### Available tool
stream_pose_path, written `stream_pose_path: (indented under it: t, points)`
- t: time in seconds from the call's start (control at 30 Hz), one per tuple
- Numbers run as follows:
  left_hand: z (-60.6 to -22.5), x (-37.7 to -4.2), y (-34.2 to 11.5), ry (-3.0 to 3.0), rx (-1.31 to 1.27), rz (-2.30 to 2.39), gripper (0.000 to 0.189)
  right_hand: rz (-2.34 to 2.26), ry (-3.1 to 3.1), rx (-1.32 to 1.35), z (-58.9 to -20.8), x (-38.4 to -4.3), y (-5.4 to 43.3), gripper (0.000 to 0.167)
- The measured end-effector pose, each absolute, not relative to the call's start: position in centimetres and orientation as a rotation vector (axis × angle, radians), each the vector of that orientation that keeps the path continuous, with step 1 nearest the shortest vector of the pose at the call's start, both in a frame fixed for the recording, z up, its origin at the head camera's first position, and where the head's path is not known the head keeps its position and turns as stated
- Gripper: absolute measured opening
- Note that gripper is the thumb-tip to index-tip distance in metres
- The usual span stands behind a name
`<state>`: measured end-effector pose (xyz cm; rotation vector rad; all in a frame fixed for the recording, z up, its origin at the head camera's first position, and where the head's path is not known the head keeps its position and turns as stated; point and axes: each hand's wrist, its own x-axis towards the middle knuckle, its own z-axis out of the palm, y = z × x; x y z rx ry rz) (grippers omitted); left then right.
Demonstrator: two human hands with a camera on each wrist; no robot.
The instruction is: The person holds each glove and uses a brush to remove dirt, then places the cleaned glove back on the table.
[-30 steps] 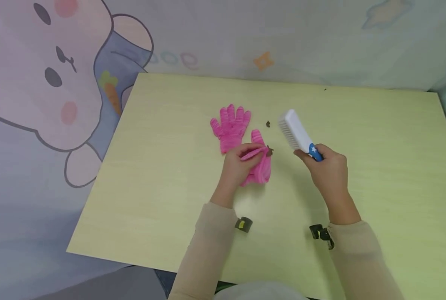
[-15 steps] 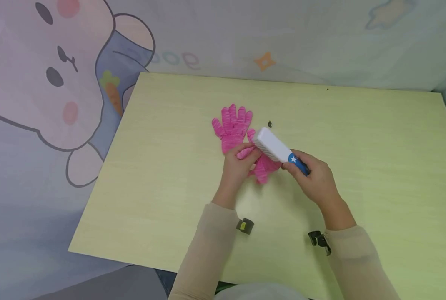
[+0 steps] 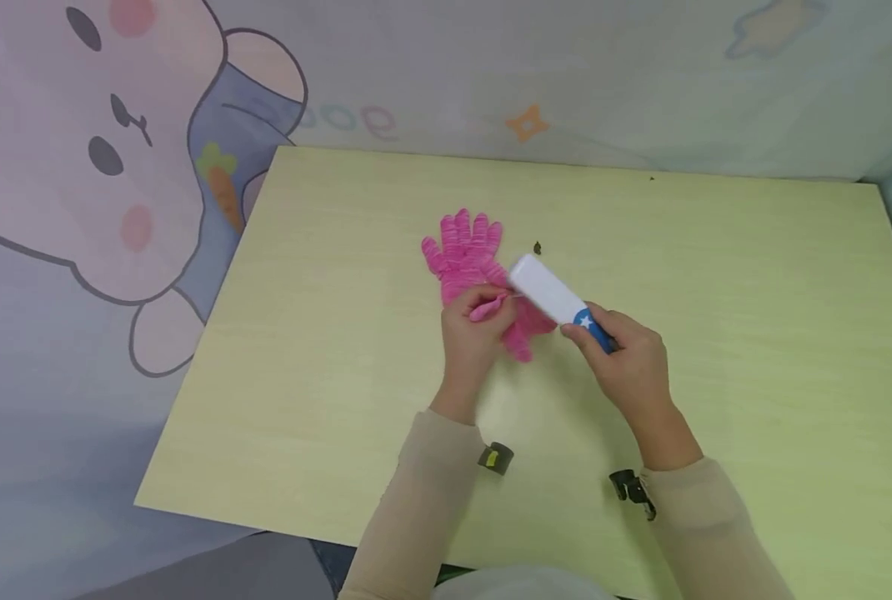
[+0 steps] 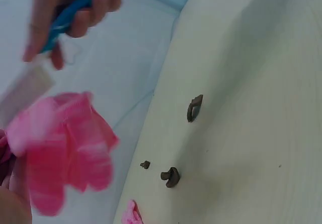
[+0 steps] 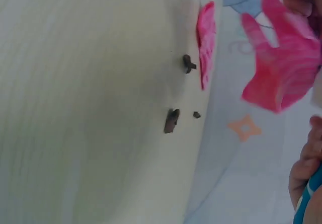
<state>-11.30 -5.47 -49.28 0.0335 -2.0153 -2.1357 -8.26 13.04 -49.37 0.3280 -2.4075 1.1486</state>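
Observation:
My left hand (image 3: 470, 337) pinches a pink knit glove (image 3: 532, 321) and holds it up off the table, its fabric bunched between thumb and fingers. My right hand (image 3: 632, 358) grips the blue handle of a white-headed brush (image 3: 547, 287). The brush head lies over the held glove, bristles facing down and left, covering part of it. Both wrist views show this glove (image 5: 284, 58) hanging in the air, blurred. A second pink glove (image 3: 463, 250) rests palm-flat on the table just behind my left hand, fingers spread away from me.
Small dark brown crumpled bits (image 4: 171, 177) lie on the pale yellow table (image 3: 303, 333) below the held glove; one more bit (image 3: 538, 247) sits beyond the brush. A printed curtain (image 3: 431, 75) hangs behind the table's far edge.
The brush has moved left and toward me, from beside the held glove onto it. The held glove has shifted and tilted under it. The flat glove stays put.

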Motion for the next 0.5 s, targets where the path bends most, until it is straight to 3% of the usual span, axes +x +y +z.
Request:
stream_pose_path:
  t: [0.17, 0.37, 0.5]
  points:
    - [-49.1, -11.0, -5.5, -1.954, 0.057, -2.137, 0.003, 1.145, -2.424, 0.098, -49.6, -8.4, 13.5, 0.036]
    - [-49.1, -11.2, -5.3, -1.937, 0.088, -2.092, 0.006, 1.286, -2.342, 0.323, -49.4, -8.0, 12.2, 0.032]
    - [-49.0, -11.0, -5.2, -1.932, 0.197, -2.176, 0.004, 1.213, -2.403, 0.269, -49.6, -8.1, 11.7, 0.035]
